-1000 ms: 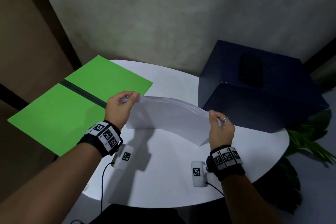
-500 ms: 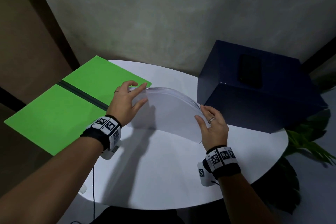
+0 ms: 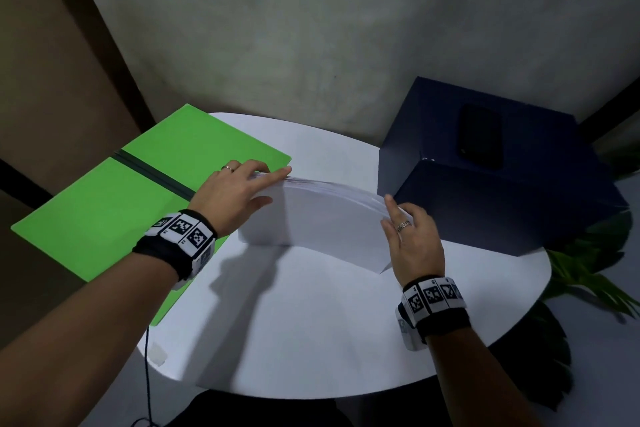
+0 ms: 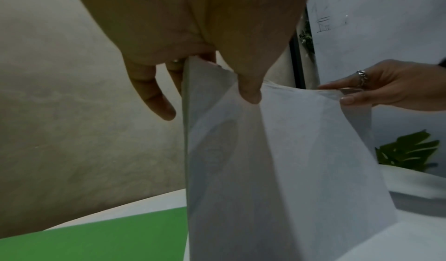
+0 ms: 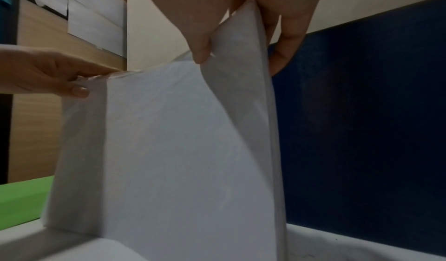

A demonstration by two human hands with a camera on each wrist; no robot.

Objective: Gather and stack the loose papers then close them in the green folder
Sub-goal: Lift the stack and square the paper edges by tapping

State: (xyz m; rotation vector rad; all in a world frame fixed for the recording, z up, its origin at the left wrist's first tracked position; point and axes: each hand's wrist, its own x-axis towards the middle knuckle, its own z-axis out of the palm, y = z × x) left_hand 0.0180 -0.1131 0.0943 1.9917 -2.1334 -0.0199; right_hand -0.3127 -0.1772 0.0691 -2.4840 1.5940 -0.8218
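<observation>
A stack of white papers (image 3: pixel 322 222) stands on its long edge on the round white table (image 3: pixel 311 322), bowed toward me. My left hand (image 3: pixel 263 184) pinches its upper left corner, thumb (image 4: pixel 249 93) on the near face and fingers behind. At the upper right corner my right hand (image 3: pixel 398 218) pinches the stack the same way, thumb (image 5: pixel 202 51) in front. The green folder (image 3: pixel 104 218) lies open and flat at the left, partly over the table's edge, with a dark spine strip. The stack's left end stands beside the folder's right edge.
A large dark blue box (image 3: pixel 502 191) sits on the table's right side, close behind my right hand, with a black phone (image 3: pixel 479 135) on top. Green plant leaves (image 3: pixel 588 270) show beyond the table at the right. A grey wall rises behind.
The stack has come down from a raised, curved hold to stand on its edge on the table. Both hands' fingers have straightened along its top corners.
</observation>
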